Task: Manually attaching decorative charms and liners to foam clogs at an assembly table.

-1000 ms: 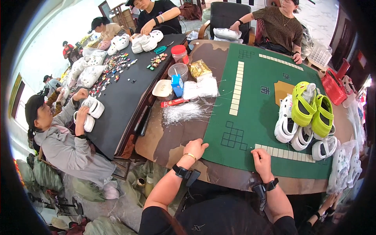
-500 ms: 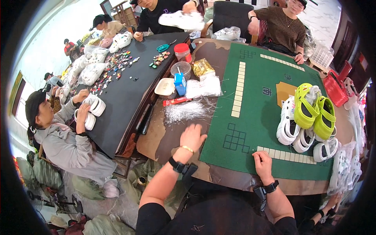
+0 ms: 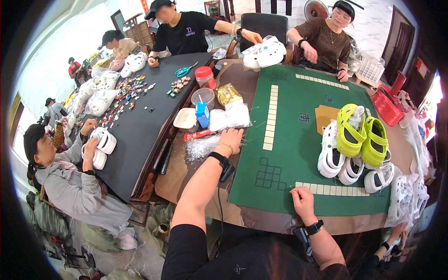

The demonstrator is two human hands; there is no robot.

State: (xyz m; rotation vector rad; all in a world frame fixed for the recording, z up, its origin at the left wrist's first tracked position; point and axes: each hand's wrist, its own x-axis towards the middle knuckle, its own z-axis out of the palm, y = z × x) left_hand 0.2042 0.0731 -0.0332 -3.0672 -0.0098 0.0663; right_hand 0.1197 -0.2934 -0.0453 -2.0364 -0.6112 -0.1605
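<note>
My left hand [image 3: 231, 141] reaches forward, palm down, fingers stretched out. It lies between the heap of thin clear plastic strands [image 3: 198, 148] and the green mat [image 3: 252, 154], by a pack of white strands [image 3: 228, 117]. I cannot see anything gripped in it. Closed in a fist, my right hand [image 3: 303, 204] rests on the mat, just below the near row of cream tiles [image 3: 333, 188]. A tiny pale tip shows at its fingers; what they hold is too small to name. Lime-green clogs [image 3: 350, 135] sit on top of white clogs [image 3: 328, 156] at the mat's right.
A blue carton [image 3: 202, 115], white tub [image 3: 185, 118], red-lidded jar [image 3: 204, 77] and gold packet [image 3: 228, 94] stand left of the mat. On the black table [image 3: 135, 135] lie small coloured charms and teal scissors [image 3: 185, 71]. Co-workers sit around; one holds out white clogs [image 3: 265, 52].
My left hand has moved forward to the strands and the pack. My right hand remains closed by the tile row. A co-worker opposite has swung the white clogs to the right, over the mat's far edge.
</note>
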